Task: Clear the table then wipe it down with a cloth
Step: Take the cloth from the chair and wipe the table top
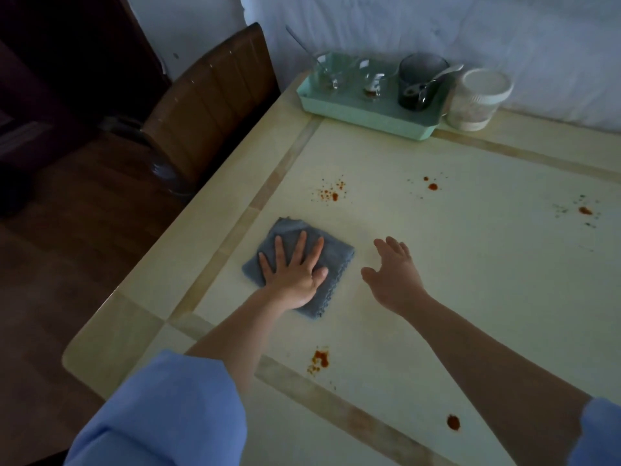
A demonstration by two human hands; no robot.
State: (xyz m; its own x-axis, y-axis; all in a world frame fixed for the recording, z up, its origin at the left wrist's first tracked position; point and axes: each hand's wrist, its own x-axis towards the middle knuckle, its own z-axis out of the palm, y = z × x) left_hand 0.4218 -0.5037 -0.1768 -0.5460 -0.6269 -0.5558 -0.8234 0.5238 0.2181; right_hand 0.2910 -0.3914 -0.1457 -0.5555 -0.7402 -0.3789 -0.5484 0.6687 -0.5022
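- Near the table's (pixel 453 280) left edge, the grey-blue cloth (pixel 337 258) lies flat under the left hand (pixel 295 274), whose straight, spread fingers (pixel 302 243) press it down.
- Just right of it, the right hand (pixel 393 277) is relaxed and holds nothing.
- Beyond the left hand, slightly right, lies the nearest red spatter (pixel 332 193), so a forward push likely reaches it first.
- At the far corner stands a green tray (pixel 363 116) of glassware.

dim, flat indoor light; table (pixel 437 264) brightest, floor (pixel 50 297) at left near black. wide-angle bending at the edges; far tray (pixel 363 117) slightly blurred.
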